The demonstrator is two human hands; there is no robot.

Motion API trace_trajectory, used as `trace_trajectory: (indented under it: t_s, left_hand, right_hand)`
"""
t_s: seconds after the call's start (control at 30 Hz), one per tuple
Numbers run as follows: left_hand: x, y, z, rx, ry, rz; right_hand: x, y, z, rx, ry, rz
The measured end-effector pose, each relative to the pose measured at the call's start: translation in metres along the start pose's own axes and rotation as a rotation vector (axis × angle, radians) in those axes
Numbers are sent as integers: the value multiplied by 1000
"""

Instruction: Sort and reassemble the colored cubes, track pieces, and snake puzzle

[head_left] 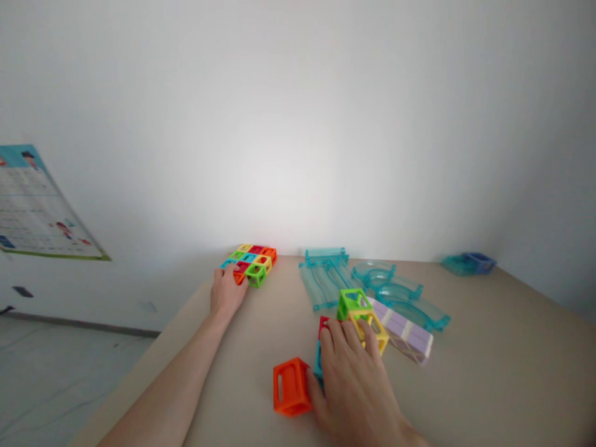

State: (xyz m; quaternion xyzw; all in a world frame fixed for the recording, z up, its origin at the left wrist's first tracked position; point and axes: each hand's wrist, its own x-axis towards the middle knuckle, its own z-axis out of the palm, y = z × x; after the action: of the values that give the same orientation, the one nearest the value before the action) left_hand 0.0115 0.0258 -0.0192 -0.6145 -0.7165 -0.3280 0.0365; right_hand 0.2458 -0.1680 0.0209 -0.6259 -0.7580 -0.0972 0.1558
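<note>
My left hand (228, 292) is closed around the near-left corner of a flat block of open-frame plastic cubes (251, 257), its fingers on an orange cube (239, 277). A green cube (256, 274) shows beside the fingertips. My right hand (351, 379) lies over a cluster of cubes, its fingers bent across them. In that cluster I see a green cube (352, 301), a yellow cube (376, 332), and parts of a red cube (323, 323) and a blue cube (318, 360). By my right thumb stands a loose orange cube (291, 388). My palm hides the cluster's near side.
Behind the right hand lie clear teal straight track pieces (321, 279) and curved track pieces (395, 292). A lilac and white block row (405, 332) lies to the right. Teal and blue pieces (470, 264) are at the far right by the wall. A poster (46, 205) hangs left.
</note>
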Motion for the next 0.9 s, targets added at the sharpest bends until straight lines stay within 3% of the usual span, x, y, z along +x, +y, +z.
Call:
trace_trajectory:
  t_s: [0.07,0.13,0.2,0.23,0.27,0.33,0.4,0.43,0.5,0.63,0.7,0.73,0.77,0.83,0.9]
  left_hand:
    - [0,3,-3,6,23,19]
    - [-4,10,-11,-16,122,65]
    - [-14,20,-26,-155,173,200]
    - [-21,26,-34,-292,89,316]
    - [-29,33,-42,-441,-107,459]
    - [-46,45,-56,-677,-615,684]
    - [-61,56,-63,-724,-1088,788]
    - [-67,59,-63,-733,-1207,803]
    - [-72,63,-62,-741,-1310,787]
    - [-65,55,-58,-747,-1355,681]
    - [-54,45,-58,-828,-1308,607]
    - [-47,40,-58,-907,-1214,556]
    - [-39,34,-58,-999,-1044,490]
    - [-20,19,-56,-1159,-473,250]
    - [-1,1,-53,-1023,60,-32]
  right_hand:
    - [0,0,-1,5,-2,3]
    - [1,0,-2,16,1,9]
    - [1,0,-3,34,7,15]
    - [1,0,-3,44,7,20]
    - [2,0,-3,54,6,25]
    - [2,0,-2,67,6,31]
    - [2,0,-2,61,12,31]
    - [2,0,-1,54,19,30]
    - [2,-1,0,44,33,33]
    - [1,-1,1,44,53,23]
    - [1,0,1,39,60,21]
    - [1,0,1,36,62,21]
    - [1,0,2,34,59,24]
    - [1,-1,2,32,46,33]
    - [1,-1,3,31,35,35]
